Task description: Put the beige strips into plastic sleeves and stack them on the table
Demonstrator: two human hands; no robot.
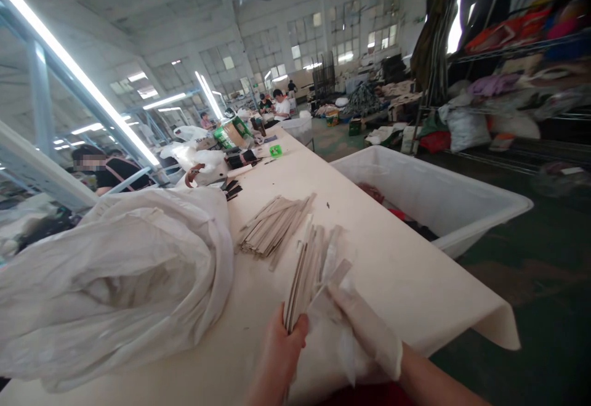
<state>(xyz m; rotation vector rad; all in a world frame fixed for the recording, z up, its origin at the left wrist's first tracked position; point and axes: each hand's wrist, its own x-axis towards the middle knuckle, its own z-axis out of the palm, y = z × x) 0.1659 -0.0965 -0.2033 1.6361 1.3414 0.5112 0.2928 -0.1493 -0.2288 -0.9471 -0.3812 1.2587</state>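
My left hand (280, 347) is closed round a bundle of thin beige strips (303, 273), held upright near the front edge of the long white table (406, 270). My right hand (369, 329) wears a white cloth glove and rests its stretched fingers against the right side of the same bundle, touching a loose strip (339, 270). A second pile of beige strips (272, 227) lies flat on the table just beyond my hands.
A big white fabric sack (124, 283) fills the table's left side. A large white plastic bin (429, 199) stands on the floor to the right. More bags and small items (221, 159) lie farther along. Seated people work at left (111, 169) and at the far end (279, 107). Shelves (508, 67) hold fabrics.
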